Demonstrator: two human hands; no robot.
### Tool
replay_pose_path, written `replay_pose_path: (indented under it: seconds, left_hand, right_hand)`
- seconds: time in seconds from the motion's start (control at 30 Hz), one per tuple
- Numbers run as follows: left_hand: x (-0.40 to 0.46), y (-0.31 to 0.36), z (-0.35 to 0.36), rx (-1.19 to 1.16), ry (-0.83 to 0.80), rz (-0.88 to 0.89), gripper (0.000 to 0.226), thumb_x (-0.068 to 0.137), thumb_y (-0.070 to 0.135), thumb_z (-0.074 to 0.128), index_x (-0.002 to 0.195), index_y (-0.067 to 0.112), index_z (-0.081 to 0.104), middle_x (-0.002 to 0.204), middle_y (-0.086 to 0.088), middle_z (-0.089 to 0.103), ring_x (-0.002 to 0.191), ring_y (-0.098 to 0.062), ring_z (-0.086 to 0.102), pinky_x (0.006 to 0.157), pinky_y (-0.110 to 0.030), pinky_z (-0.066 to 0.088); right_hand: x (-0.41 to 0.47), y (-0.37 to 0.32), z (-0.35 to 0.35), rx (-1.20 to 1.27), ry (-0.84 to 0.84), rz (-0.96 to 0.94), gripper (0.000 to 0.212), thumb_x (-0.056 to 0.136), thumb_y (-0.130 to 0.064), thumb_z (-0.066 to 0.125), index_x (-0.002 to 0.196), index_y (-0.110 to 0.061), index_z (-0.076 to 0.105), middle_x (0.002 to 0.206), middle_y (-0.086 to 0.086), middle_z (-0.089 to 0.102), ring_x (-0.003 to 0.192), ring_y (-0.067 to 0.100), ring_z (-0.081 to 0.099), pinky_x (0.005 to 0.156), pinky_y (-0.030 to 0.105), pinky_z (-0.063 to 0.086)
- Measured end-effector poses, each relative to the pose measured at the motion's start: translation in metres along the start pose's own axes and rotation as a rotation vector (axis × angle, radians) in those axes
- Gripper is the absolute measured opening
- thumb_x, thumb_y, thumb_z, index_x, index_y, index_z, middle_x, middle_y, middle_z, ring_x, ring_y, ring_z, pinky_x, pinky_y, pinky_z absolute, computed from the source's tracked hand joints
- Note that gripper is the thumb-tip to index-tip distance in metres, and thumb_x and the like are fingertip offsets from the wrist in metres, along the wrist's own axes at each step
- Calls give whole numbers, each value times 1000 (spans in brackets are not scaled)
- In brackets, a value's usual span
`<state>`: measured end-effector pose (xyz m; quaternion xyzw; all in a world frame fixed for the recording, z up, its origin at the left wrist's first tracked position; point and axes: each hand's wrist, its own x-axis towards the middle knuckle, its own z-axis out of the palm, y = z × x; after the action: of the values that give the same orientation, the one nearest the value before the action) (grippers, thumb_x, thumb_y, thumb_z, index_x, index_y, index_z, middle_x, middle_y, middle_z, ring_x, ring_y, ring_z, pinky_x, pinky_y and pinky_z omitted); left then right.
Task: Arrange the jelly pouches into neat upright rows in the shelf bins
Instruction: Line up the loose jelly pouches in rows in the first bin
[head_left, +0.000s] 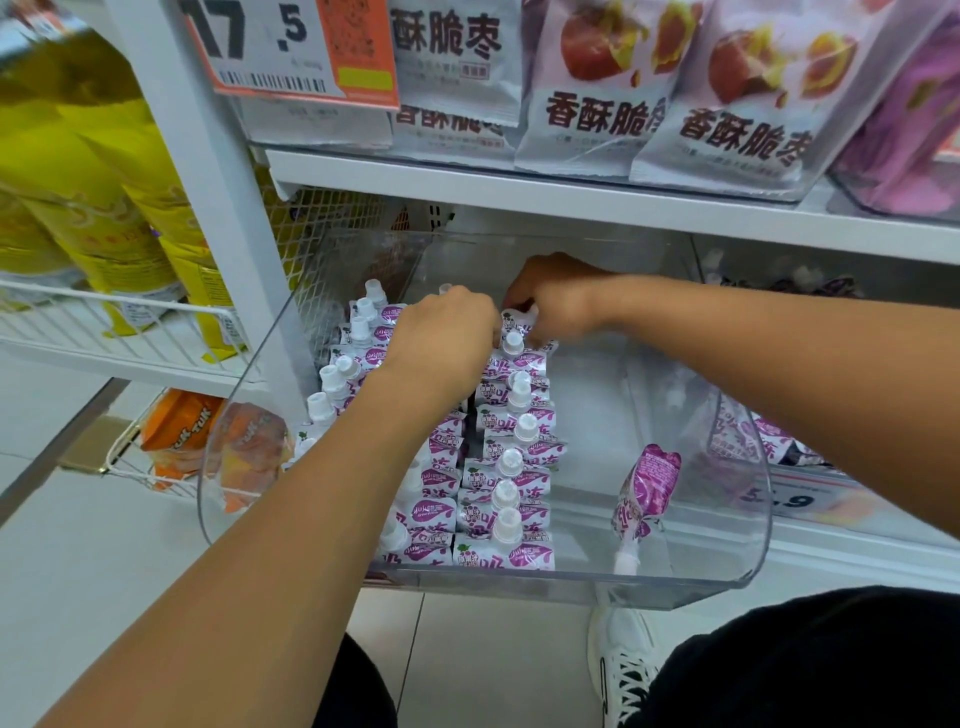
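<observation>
- Purple-and-white jelly pouches (511, 447) are standing spout-up in rows along the left half of the clear plastic bin (727, 566), and both hands are working at the far end of those rows.
- Fingers of the right hand (558, 306) are curling down onto the rearmost pouch (517, 325) of the right-hand row, seemingly pinching its top; the fingertips themselves are hidden, so the exact hold is unclear.
- Fingers of the left hand (447, 332) are bent down over the pouch tops just beside it; whether they are gripping one or only steadying the row I cannot tell.
- Judging by this, the step in hand is seating a pouch upright at the back of the row.
- One loose pouch (647, 491) is lying tipped, spout toward the front wall, well apart from the rows in the bare right half of the bin.
- Next move, as I judge it, is calling for that pouch to be lifted, turned spout-up and started as a new row beside the standing ones.
- More pouches are showing in the neighbouring bin (779, 441) to the right.
</observation>
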<state>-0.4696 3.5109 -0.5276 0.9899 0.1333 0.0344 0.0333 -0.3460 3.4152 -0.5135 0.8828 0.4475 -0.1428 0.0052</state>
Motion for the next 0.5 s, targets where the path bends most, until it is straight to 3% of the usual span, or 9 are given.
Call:
replay_pose_path:
  seconds: [0.1, 0.17, 0.27, 0.3, 0.37, 0.43, 0.5]
  left_hand:
    - [0, -1, 4, 19, 5, -12, 22, 91, 4, 63, 106, 18, 71, 105, -13, 60, 86, -34, 60, 65, -38, 40]
    - [2, -2, 6, 14, 16, -12, 22, 89, 4, 65, 106, 18, 69, 105, -13, 60, 87, -35, 62, 64, -38, 41]
    - [4, -4, 7, -46, 61, 22, 28, 89, 13, 69, 114, 16, 57, 106, -12, 61, 92, -35, 62, 65, -39, 43]
    - [4, -5, 7, -56, 59, 44, 34, 90, 19, 69, 120, 17, 52, 108, -12, 61, 95, -36, 62, 65, -39, 42]
    - [5, -6, 5, -34, 3, 76, 39, 94, 23, 63, 130, 22, 48, 111, -15, 60, 98, -37, 60, 66, -39, 41]
    - [5, -5, 4, -21, -54, 63, 36, 97, 23, 58, 133, 25, 50, 114, -17, 57, 96, -35, 58, 68, -38, 40]
    - [7, -4, 3, -34, -84, 48, 32, 99, 24, 56, 131, 24, 53, 116, -17, 57, 85, -31, 51, 68, -38, 38]
  right_hand:
    - [2, 7, 0, 265, -167, 53, 37, 92, -13, 66, 129, -14, 62, 122, 5, 63, 102, 29, 65, 85, 41, 58]
    - [-1, 13, 3, 487, -207, 85, 37, 95, -8, 63, 131, -13, 58, 116, 7, 57, 90, 26, 66, 81, 39, 60]
    - [3, 17, 10, 597, -190, 93, 5, 93, -9, 66, 94, -12, 62, 87, 6, 56, 71, 18, 58, 68, 28, 57]
    - [6, 16, 12, 627, -211, 88, 9, 92, -7, 66, 86, -12, 60, 82, 5, 54, 71, 17, 54, 65, 25, 54]
    - [9, 14, 13, 726, -287, 107, 8, 91, -5, 64, 90, -11, 61, 85, 4, 54, 80, 16, 51, 70, 24, 52]
    - [2, 16, 8, 764, -338, 128, 11, 91, -3, 63, 100, -9, 63, 92, 3, 59, 86, 16, 57, 77, 25, 53]
    - [-20, 17, -10, 536, -370, 151, 21, 90, -11, 68, 109, -1, 61, 94, 2, 63, 87, 20, 67, 78, 27, 57]
